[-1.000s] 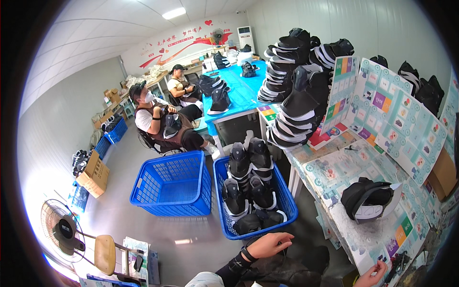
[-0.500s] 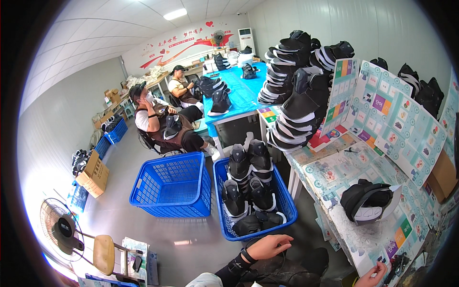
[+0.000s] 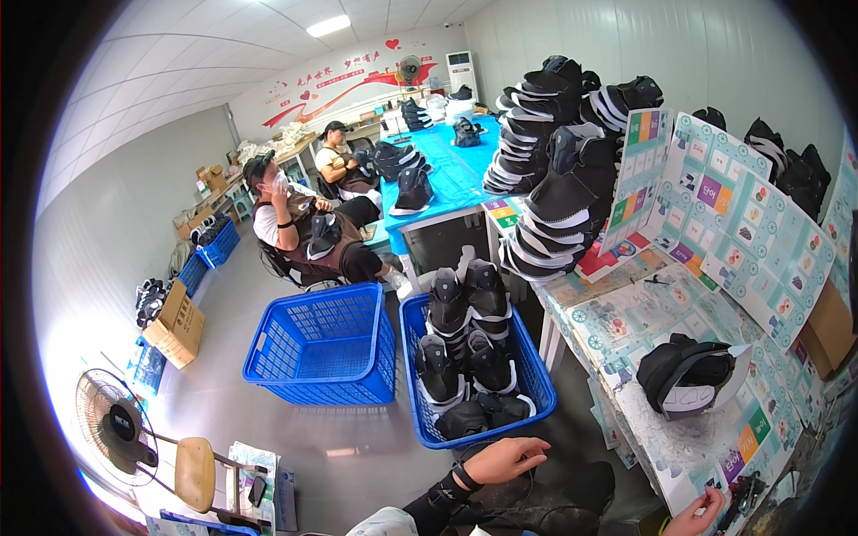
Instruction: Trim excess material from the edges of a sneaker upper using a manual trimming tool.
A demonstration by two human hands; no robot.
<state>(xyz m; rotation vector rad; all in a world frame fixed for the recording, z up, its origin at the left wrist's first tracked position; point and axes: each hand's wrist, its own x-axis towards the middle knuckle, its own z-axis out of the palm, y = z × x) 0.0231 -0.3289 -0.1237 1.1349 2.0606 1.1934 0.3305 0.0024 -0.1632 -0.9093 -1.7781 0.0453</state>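
Farthest to the left of both hands stand a floor fan (image 3: pixel 121 427) and a chair (image 3: pixel 195 473) with a tan seat; ahead and to the left of the left hand sits a blue basket (image 3: pixel 335 390) with lattice walls, and beyond it a seated co-worker (image 3: pixel 290 210) has one hand up at the mask. Just ahead of the left hand, a second basket (image 3: pixel 534 357) holds black uppers (image 3: pixel 438 368) with white lower edges, arranged in pairs. The left hand (image 3: pixel 502 460) hangs palm down, fingers loosely together and half extended, with nothing visible in its grasp (its underside is hidden). Farther ahead, between the two hands' lines, leans a tall stack (image 3: pixel 559 219) of similar uppers. Beyond the right hand, on the sheet-covered table (image 3: pixel 617 335), a single black upper (image 3: pixel 681 371) lies well apart from the fingers, its white edge turned right. The right hand (image 3: pixel 695 514) is at the table's near edge, partly cut off by the frame, fingers slightly curled; whether it holds anything I cannot tell. Just right of it lies a dark jumble (image 3: pixel 746 491), too small to make out. I judge the step in hand to be a pause; working that single upper would call for reaching forward and gripping its body.
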